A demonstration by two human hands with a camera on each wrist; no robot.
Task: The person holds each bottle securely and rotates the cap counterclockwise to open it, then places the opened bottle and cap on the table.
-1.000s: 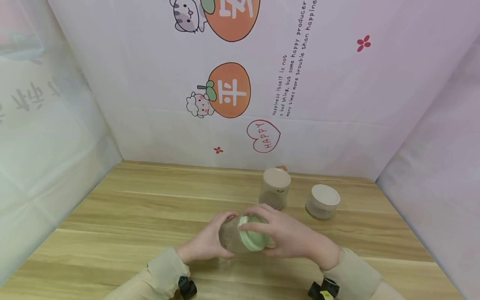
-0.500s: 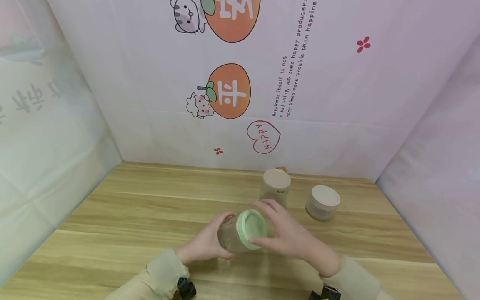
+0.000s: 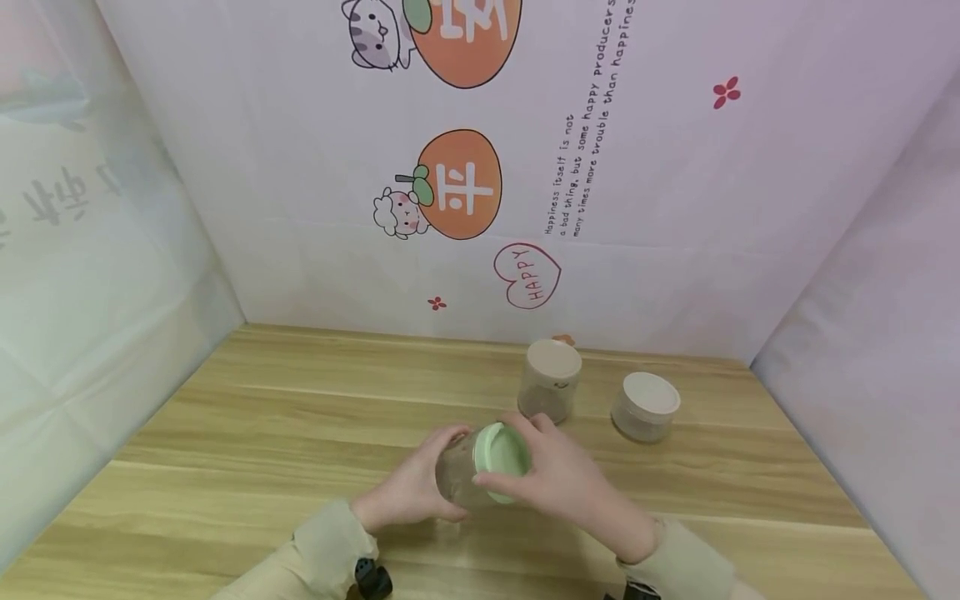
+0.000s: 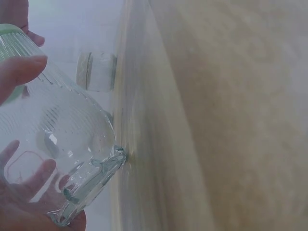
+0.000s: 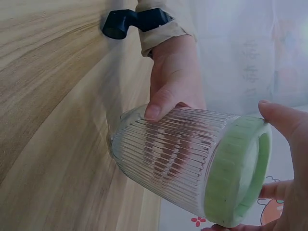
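A ribbed clear glass jar point(image 3: 459, 477) with a pale green screw lid point(image 3: 507, 458) is tilted on its side low over the table, lid toward the right. My left hand point(image 3: 414, 485) holds the glass body, its thumb on the near side in the right wrist view and the fingers behind the glass. My right hand point(image 3: 564, 482) grips the lid's rim between thumb and fingers. In the right wrist view the lid point(image 5: 232, 168) sits on the jar's mouth, and the base edge of the jar point(image 5: 168, 151) is close to the wood; whether it touches cannot be told.
Behind the hands stands a taller clear jar with a white lid point(image 3: 553, 362). A short, wide jar with a white lid point(image 3: 647, 412) is to its right. The wooden table point(image 3: 300, 400) meets a printed cloth point(image 3: 337, 275) at the back.
My right hand's fingers loosened from the lid half a second ago, baring its top, and now hold its rim again. The left hand and jar stay almost in place.
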